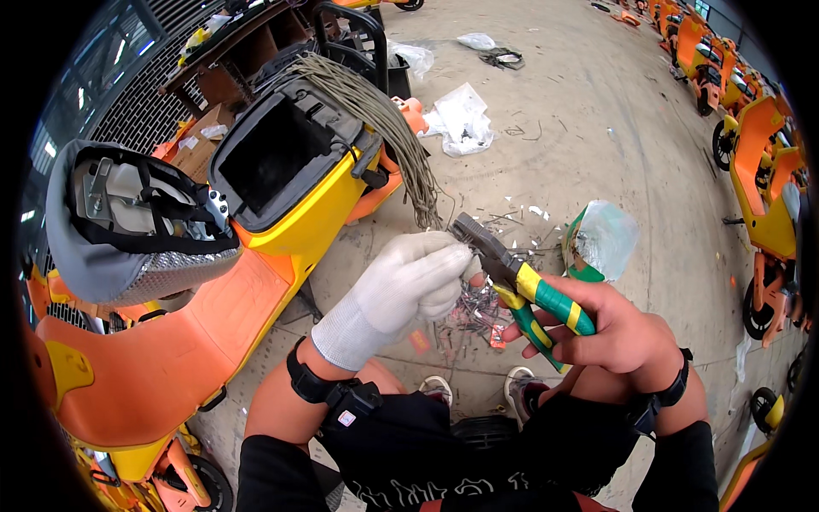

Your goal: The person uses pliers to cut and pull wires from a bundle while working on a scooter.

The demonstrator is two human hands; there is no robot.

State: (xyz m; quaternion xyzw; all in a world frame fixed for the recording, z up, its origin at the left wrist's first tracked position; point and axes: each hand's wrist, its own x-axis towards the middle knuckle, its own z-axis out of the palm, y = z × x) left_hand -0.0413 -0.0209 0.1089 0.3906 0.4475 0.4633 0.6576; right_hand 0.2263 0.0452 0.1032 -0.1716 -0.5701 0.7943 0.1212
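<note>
The pliers (531, 283), with green and yellow handles, are held above the floor (614, 162) by the right hand (618, 328), which is bare and clamped on the handles. The dark head of the pliers is pointed away from the person and to the left. Just left of that head, the left hand (397, 282) is seen, covered by a white glove, its fingers bunched together; whether anything small is pinched between them cannot be told.

Beneath the pliers, thin dark scraps (469, 324) are scattered on the floor. Just right of the pliers, a clear and green plastic container (607, 239) is seen. Well to their left, an orange and yellow scooter (235, 307) is parked, with a bundle of rope (384, 124) draped over its open box. Beyond the pliers, a white plastic bag (465, 119) is left on the floor; far to their right, more scooters (751, 171) are lined up.
</note>
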